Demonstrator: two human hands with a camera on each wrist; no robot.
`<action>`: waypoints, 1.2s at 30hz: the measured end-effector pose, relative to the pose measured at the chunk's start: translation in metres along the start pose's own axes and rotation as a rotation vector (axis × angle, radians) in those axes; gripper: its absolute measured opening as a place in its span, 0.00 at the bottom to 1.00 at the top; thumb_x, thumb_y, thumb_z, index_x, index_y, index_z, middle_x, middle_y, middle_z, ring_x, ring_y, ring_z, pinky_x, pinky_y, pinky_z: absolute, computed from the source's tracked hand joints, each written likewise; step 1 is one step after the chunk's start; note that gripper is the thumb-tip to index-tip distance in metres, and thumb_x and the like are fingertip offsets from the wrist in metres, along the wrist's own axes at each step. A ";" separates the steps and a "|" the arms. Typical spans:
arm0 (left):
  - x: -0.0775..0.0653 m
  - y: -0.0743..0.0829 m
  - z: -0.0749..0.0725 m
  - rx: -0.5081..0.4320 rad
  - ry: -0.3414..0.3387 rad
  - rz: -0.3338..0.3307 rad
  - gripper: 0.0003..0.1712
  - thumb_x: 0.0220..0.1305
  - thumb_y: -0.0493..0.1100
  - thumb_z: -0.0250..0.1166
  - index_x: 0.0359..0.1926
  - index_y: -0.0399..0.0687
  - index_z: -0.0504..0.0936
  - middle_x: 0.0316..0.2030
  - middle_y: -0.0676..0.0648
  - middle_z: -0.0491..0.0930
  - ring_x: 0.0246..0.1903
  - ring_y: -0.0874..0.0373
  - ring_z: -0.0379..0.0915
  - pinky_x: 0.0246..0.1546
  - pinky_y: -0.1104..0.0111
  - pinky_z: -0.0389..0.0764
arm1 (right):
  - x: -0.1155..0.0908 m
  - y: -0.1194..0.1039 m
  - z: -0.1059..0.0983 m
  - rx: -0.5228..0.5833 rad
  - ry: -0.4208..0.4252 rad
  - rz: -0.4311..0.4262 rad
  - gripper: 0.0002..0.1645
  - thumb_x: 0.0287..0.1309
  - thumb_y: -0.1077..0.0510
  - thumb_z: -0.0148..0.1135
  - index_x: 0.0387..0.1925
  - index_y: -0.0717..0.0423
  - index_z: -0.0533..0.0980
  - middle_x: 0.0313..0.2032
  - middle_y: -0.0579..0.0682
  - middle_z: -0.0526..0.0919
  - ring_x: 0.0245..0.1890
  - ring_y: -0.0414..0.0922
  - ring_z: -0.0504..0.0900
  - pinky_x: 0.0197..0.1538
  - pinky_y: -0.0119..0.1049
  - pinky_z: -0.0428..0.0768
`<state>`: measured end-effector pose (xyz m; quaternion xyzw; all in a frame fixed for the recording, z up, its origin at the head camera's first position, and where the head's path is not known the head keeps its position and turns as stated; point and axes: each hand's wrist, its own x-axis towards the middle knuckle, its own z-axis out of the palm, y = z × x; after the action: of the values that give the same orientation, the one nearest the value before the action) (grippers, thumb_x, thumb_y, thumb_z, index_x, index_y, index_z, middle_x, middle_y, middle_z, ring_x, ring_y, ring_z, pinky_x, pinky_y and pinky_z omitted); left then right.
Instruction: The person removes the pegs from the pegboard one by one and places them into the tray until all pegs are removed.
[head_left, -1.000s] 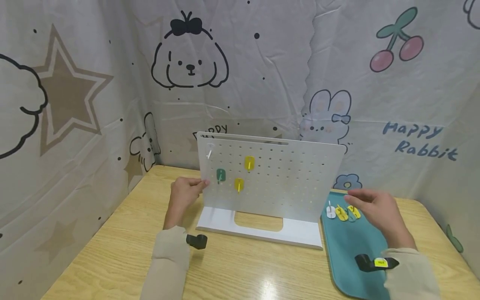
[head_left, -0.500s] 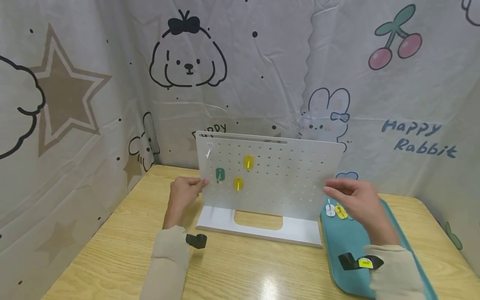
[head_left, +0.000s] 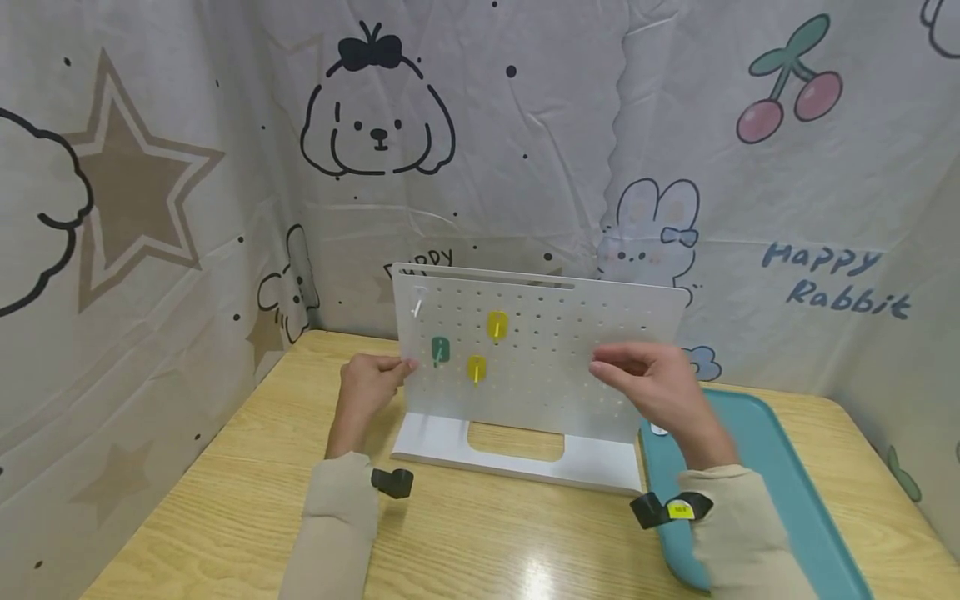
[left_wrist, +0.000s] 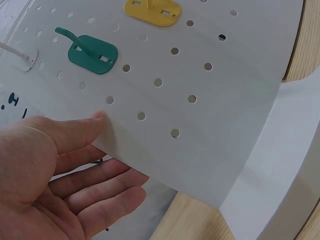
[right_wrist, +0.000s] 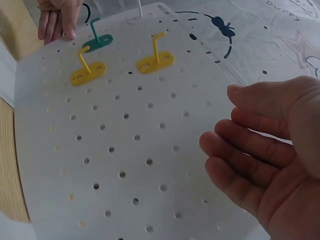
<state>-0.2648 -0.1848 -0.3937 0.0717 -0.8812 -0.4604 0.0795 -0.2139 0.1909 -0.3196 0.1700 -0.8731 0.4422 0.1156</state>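
A white pegboard (head_left: 555, 358) stands upright on its white base (head_left: 600, 465). My left hand (head_left: 367, 385) grips its left edge, thumb on the front face and fingers behind, as the left wrist view shows. On the board's left part hang a green hook (left_wrist: 93, 54), two yellow hooks (right_wrist: 156, 62) and a white hook (left_wrist: 27, 59) near the upper left corner. In front of the board's right half is my right hand (head_left: 651, 387). Its fingers (right_wrist: 245, 180) are loosely bent, and nothing shows between them and the thumb in the right wrist view.
A teal tray (head_left: 780, 467) lies on the wooden table (head_left: 480, 542) to the right of the board, partly behind my right forearm. One white hook (head_left: 658, 430) on it peeks out beside my hand. A printed curtain (head_left: 525, 167) hangs behind the table.
My right hand has moved left from over the tray to in front of the board, covering most of the hooks on the tray. My left hand has stayed on the board's edge.
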 end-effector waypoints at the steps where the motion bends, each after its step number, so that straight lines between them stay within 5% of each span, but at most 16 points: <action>1: 0.000 0.000 0.000 0.000 0.000 0.001 0.21 0.67 0.54 0.68 0.50 0.43 0.87 0.47 0.39 0.85 0.39 0.49 0.84 0.36 0.59 0.81 | 0.002 -0.002 0.003 0.004 -0.003 -0.011 0.17 0.63 0.55 0.70 0.48 0.64 0.84 0.44 0.54 0.87 0.42 0.48 0.85 0.41 0.33 0.81; 13: -0.001 0.002 -0.001 0.004 -0.001 -0.006 0.21 0.68 0.54 0.67 0.51 0.43 0.87 0.47 0.39 0.85 0.40 0.48 0.84 0.38 0.57 0.81 | 0.034 -0.018 0.037 -0.006 -0.038 -0.096 0.14 0.63 0.57 0.70 0.46 0.62 0.85 0.42 0.53 0.87 0.40 0.48 0.86 0.43 0.45 0.83; 36: -0.002 0.000 -0.001 0.017 -0.005 0.037 0.21 0.68 0.54 0.67 0.50 0.42 0.87 0.45 0.38 0.85 0.38 0.48 0.85 0.37 0.57 0.83 | 0.056 -0.035 0.088 0.047 -0.005 -0.245 0.09 0.57 0.61 0.73 0.39 0.62 0.87 0.37 0.52 0.88 0.32 0.44 0.86 0.36 0.38 0.83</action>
<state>-0.2626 -0.1853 -0.3927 0.0550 -0.8864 -0.4516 0.0852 -0.2558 0.0892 -0.3251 0.2791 -0.8354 0.4447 0.1627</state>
